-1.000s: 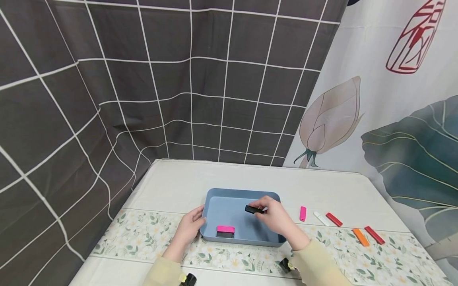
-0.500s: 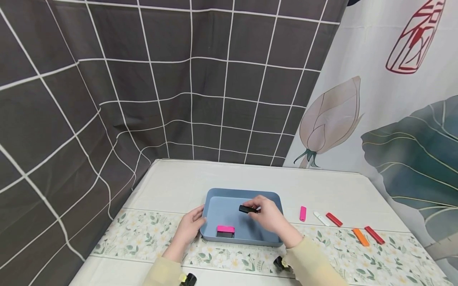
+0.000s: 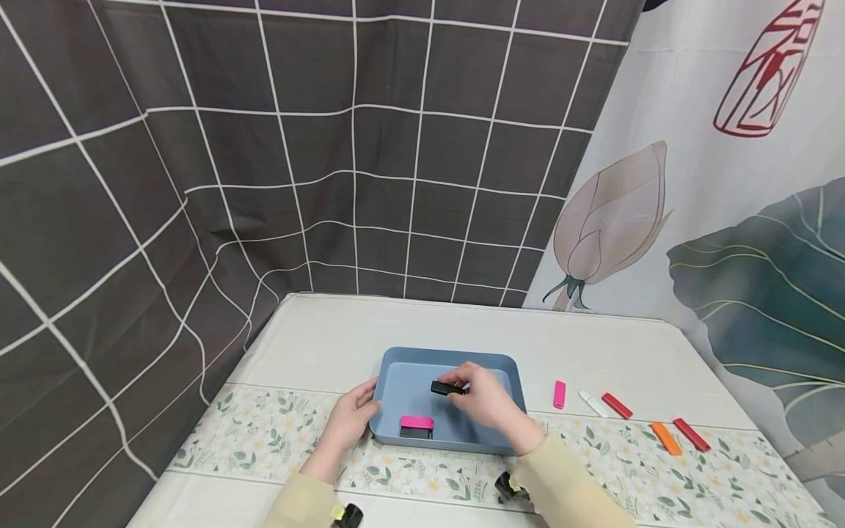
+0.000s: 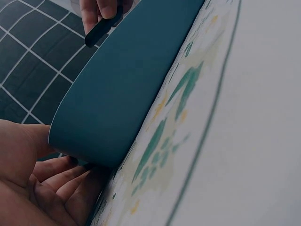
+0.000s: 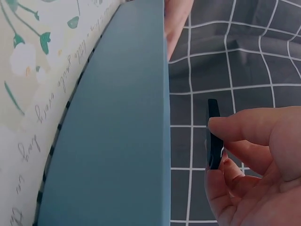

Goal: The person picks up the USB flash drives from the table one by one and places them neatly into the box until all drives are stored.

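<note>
A blue rectangular tray (image 3: 403,385) with low walls stands on the table. At its left end my left hand (image 3: 348,419) grips the wall, thumb over the rim and fingers against the outside, as the left wrist view shows. Over the tray's middle my right hand (image 3: 485,398) pinches a small flat black stick (image 3: 447,388), shaped like a USB stick, between thumb and fingers. The right wrist view shows this black stick (image 5: 215,134) above rim level. Near the tray's front wall lie a pink stick (image 3: 416,422) and a black one (image 3: 415,433), side by side.
Right of the tray lie similar sticks: a pink one (image 3: 560,394), a white one (image 3: 593,403), a red one (image 3: 617,405), an orange one (image 3: 665,438) and another red one (image 3: 691,434). A dark checked curtain (image 3: 389,147) hangs behind the table.
My right hand has moved left over the tray, carrying the black stick closer to the tray's middle. My left hand and the tray have stayed put.
</note>
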`<state>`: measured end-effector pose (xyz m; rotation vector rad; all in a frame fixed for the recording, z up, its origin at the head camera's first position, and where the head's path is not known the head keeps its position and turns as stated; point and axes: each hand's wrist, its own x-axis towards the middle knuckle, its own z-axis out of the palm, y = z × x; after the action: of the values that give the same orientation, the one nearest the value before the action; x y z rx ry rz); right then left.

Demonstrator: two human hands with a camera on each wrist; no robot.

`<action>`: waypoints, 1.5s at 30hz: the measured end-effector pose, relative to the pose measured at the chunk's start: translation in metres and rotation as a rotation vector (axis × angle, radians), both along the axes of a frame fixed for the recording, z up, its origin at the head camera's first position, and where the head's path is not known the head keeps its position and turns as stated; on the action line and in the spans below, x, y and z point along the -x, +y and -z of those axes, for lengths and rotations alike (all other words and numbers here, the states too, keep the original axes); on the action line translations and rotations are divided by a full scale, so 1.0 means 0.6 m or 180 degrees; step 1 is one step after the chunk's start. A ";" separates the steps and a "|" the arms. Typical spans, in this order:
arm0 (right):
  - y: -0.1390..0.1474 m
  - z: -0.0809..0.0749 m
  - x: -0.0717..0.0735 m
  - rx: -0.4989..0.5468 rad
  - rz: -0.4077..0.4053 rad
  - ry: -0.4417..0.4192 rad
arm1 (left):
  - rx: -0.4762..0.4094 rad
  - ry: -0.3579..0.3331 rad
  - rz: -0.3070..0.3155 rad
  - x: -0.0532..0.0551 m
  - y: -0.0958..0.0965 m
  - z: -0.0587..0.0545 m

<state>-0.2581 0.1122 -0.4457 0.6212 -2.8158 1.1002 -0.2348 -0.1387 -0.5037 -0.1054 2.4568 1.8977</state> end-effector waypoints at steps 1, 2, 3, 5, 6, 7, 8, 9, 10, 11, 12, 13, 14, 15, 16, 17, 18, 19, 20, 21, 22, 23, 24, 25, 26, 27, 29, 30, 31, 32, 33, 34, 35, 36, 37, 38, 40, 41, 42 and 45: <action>-0.002 0.001 0.000 -0.0005 -0.0009 -0.0006 | -0.0001 -0.0001 0.0001 0.000 0.000 0.000; -0.004 0.002 0.001 -0.0018 -0.0011 -0.0014 | -0.0004 0.0000 0.0003 0.000 0.000 0.000; -0.007 0.002 0.002 -0.0025 -0.0015 -0.0024 | -0.0005 -0.0001 0.0003 0.000 0.000 0.000; -0.011 0.003 0.002 -0.0042 -0.0030 -0.0041 | -0.0009 0.0003 0.0005 0.000 -0.001 0.000; -0.013 0.003 0.002 -0.0048 -0.0041 -0.0052 | -0.0008 0.0004 0.0005 0.000 -0.001 0.000; -0.015 0.003 0.003 -0.0050 -0.0053 -0.0066 | -0.0007 0.0002 0.0003 0.000 -0.001 0.000; -0.018 0.003 0.003 -0.0049 -0.0060 -0.0079 | -0.0004 0.0002 0.0002 0.000 -0.001 0.000; -0.020 0.003 0.003 -0.0042 -0.0067 -0.0098 | -0.0001 0.0003 0.0001 0.000 -0.001 0.001; -0.021 0.003 0.003 -0.0035 -0.0079 -0.0111 | 0.0002 0.0005 0.0003 0.000 -0.001 0.001; -0.023 0.003 0.002 -0.0029 -0.0094 -0.0120 | 0.0003 0.0007 0.0008 0.000 -0.001 0.001; -0.025 0.003 0.002 -0.0020 -0.0108 -0.0129 | -0.0001 0.0010 0.0013 0.000 -0.001 0.001; -0.026 0.004 0.002 -0.0009 -0.0124 -0.0135 | -0.0005 0.0017 0.0019 0.000 -0.001 0.001; -0.028 0.004 0.002 -0.0004 -0.0135 -0.0140 | -0.0008 0.0023 0.0027 0.000 -0.001 0.001; -0.029 0.004 0.002 0.0001 -0.0152 -0.0144 | -0.0016 0.0029 0.0035 0.000 -0.001 0.001; -0.030 0.004 0.001 0.0000 -0.0169 -0.0145 | -0.0024 0.0034 0.0042 0.000 -0.001 0.000; -0.032 0.005 0.001 -0.0002 -0.0183 -0.0147 | -0.0031 0.0038 0.0046 0.000 -0.001 0.000; -0.033 0.005 0.001 -0.0013 -0.0197 -0.0143 | -0.0035 0.0040 0.0047 0.000 -0.001 0.000; -0.034 0.006 0.002 -0.0023 -0.0210 -0.0143 | -0.0032 0.0040 0.0048 0.000 -0.001 0.000; -0.035 0.007 0.002 -0.0041 -0.0222 -0.0140 | -0.0030 0.0038 0.0046 0.000 -0.001 0.000; -0.036 0.008 0.002 -0.0054 -0.0242 -0.0139 | -0.0030 0.0038 0.0045 0.000 -0.001 0.000; -0.037 0.009 0.002 -0.0077 -0.0258 -0.0134 | -0.0027 0.0038 0.0042 -0.001 -0.001 0.000; -0.039 0.010 0.003 -0.0094 -0.0273 -0.0135 | -0.0021 0.0043 0.0041 -0.001 -0.001 0.000; -0.040 0.011 0.003 -0.0114 -0.0299 -0.0125 | -0.0021 0.0047 0.0043 0.000 -0.001 0.000; -0.041 0.012 0.003 -0.0120 -0.0317 -0.0137 | -0.0020 0.0053 0.0044 0.000 -0.001 0.000; -0.043 0.014 0.004 -0.0131 -0.0336 -0.0139 | -0.0021 0.0060 0.0048 0.000 -0.002 -0.001; -0.044 0.015 0.004 -0.0144 -0.0352 -0.0149 | -0.0023 0.0065 0.0051 0.000 -0.002 -0.001; -0.047 0.018 0.005 -0.0161 -0.0381 -0.0161 | -0.0028 0.0077 0.0061 0.000 -0.002 -0.001; -0.049 0.019 0.006 -0.0172 -0.0399 -0.0160 | -0.0037 0.0076 0.0063 0.000 -0.002 -0.001; -0.050 0.020 0.006 -0.0175 -0.0403 -0.0175 | -0.0043 0.0070 0.0063 0.000 -0.002 -0.001; -0.052 0.022 0.006 -0.0188 -0.0414 -0.0177 | -0.0047 0.0069 0.0063 0.000 -0.002 -0.001; -0.054 0.023 0.007 -0.0197 -0.0421 -0.0182 | -0.0049 0.0073 0.0066 0.000 -0.002 -0.001; -0.055 0.023 0.007 -0.0203 -0.0430 -0.0181 | -0.0049 0.0077 0.0068 0.000 -0.002 -0.002; -0.057 0.023 0.008 -0.0216 -0.0438 -0.0183 | -0.0061 0.0071 0.0067 0.000 -0.002 -0.003; -0.058 0.024 0.008 -0.0225 -0.0443 -0.0183 | -0.0067 0.0077 0.0071 0.000 -0.001 -0.004; -0.060 0.024 0.008 -0.0229 -0.0444 -0.0187 | -0.0074 0.0083 0.0075 0.000 -0.001 -0.005; -0.061 0.025 0.009 -0.0236 -0.0448 -0.0190 | -0.0079 0.0100 0.0081 -0.001 -0.002 -0.005; -0.063 0.025 0.009 -0.0240 -0.0455 -0.0199 | -0.0096 0.0114 0.0091 -0.001 -0.002 -0.006; -0.064 0.026 0.009 -0.0238 -0.0458 -0.0203 | -0.0107 0.0118 0.0095 -0.001 -0.002 -0.006; -0.065 0.027 0.010 -0.0239 -0.0457 -0.0204 | -0.0106 0.0130 0.0099 -0.001 -0.002 -0.006; -0.066 0.032 0.011 -0.0243 -0.0464 -0.0208 | -0.0103 0.0133 0.0105 -0.002 -0.003 -0.005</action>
<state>-0.2646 0.0724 -0.4647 0.8240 -2.9206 1.0570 -0.2339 -0.1406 -0.5006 -0.0244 2.4368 1.9451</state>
